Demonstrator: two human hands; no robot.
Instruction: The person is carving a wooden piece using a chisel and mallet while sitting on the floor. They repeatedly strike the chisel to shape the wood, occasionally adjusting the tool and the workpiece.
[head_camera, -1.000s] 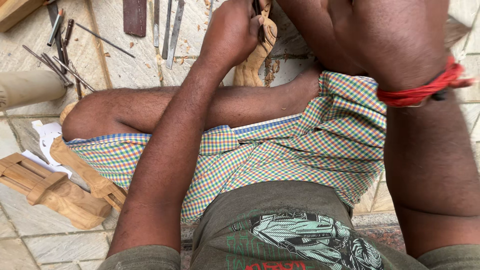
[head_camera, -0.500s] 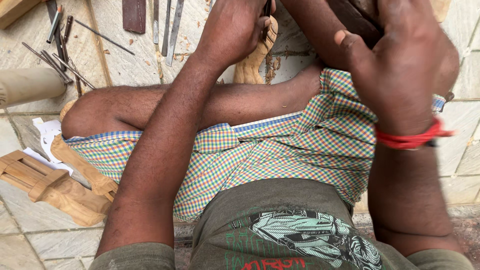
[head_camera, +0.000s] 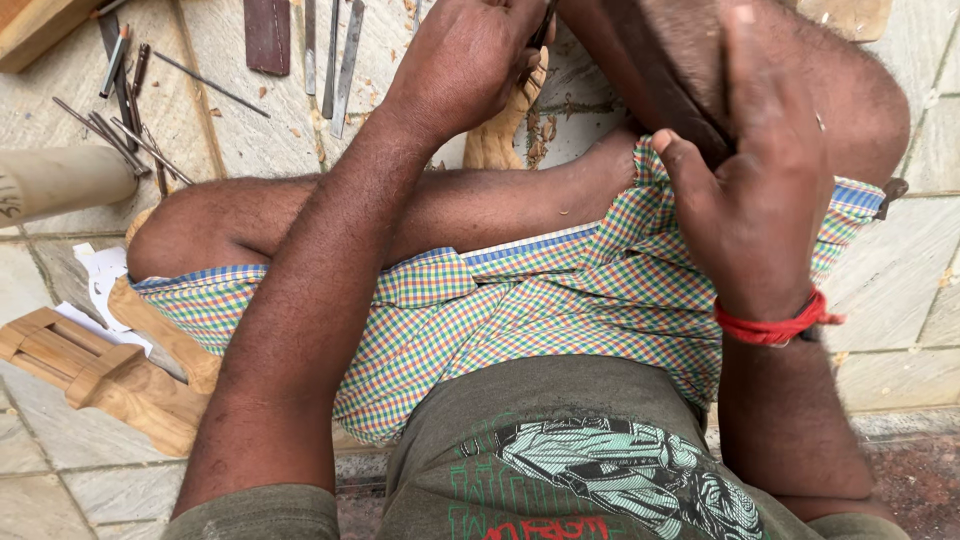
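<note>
My left hand (head_camera: 465, 65) is closed around a slim dark chisel (head_camera: 541, 28) at the top centre, its tip hidden behind my fingers. Just below it a pale carved wooden piece (head_camera: 498, 138) lies on the stone floor against my folded leg. My right hand (head_camera: 760, 195), with a red thread band at the wrist, grips a dark brown wooden mallet block (head_camera: 668, 75) held up at the upper right, close to the camera. I sit cross-legged in a checked cloth.
Flat metal chisels (head_camera: 335, 60) and a dark rectangular stone (head_camera: 267, 35) lie at the top. Thin metal rods (head_camera: 118, 130) and a pale wooden cylinder (head_camera: 55, 182) are at the left. A wooden frame piece (head_camera: 95, 372) and white paper (head_camera: 98, 282) sit by my knee.
My right hand has drawn back down the view toward my lap, bringing the dark mallet block into sight. My left hand stays on the chisel at the carved piece.
</note>
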